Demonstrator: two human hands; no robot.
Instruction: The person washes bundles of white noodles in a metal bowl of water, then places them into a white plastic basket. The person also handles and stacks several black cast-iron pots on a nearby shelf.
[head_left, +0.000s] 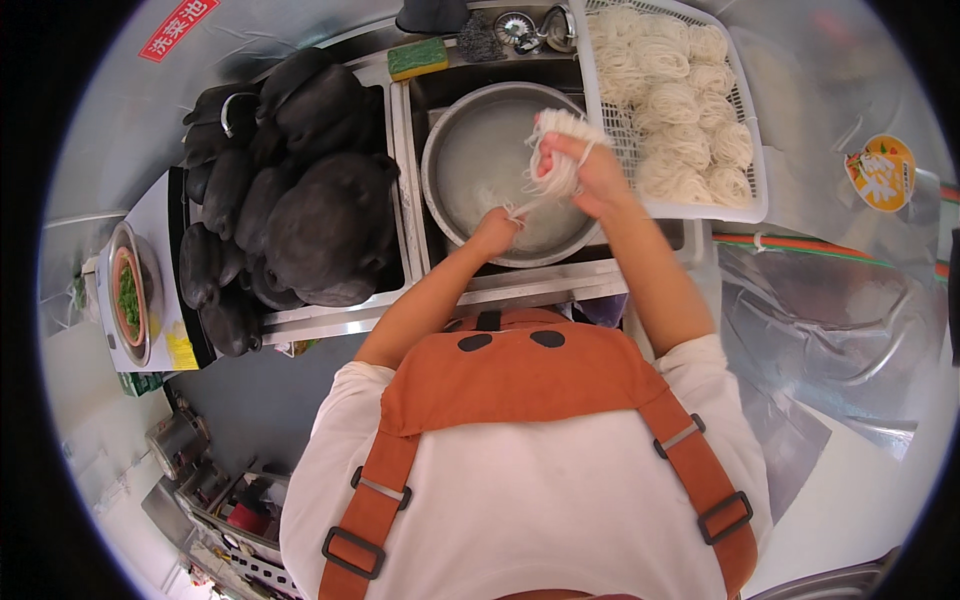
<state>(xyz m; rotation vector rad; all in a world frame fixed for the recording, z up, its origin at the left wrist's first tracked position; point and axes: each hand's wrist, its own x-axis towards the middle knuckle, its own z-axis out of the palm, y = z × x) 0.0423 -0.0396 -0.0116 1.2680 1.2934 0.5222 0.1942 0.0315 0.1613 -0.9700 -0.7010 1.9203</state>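
Note:
My right hand (592, 169) is closed around a loose bundle of white noodles (559, 169), raised over the right part of a round metal basin (431, 187). Cloudy water fills the basin, which stands in a sink. Lower and to the left, my left hand (499, 231) pinches the trailing ends of the same noodles above the basin's near edge. At the upper right, a white plastic basket (757, 180) holds many coiled noodle nests (679, 101).
Dark, rounded objects (322, 217) are heaped in the left sink basin. A green and yellow sponge (417, 58), a steel scourer (482, 37) and a sink strainer (515, 28) lie behind the basin. A metal bowl (150, 281) with chopped greens (129, 296) stands far left.

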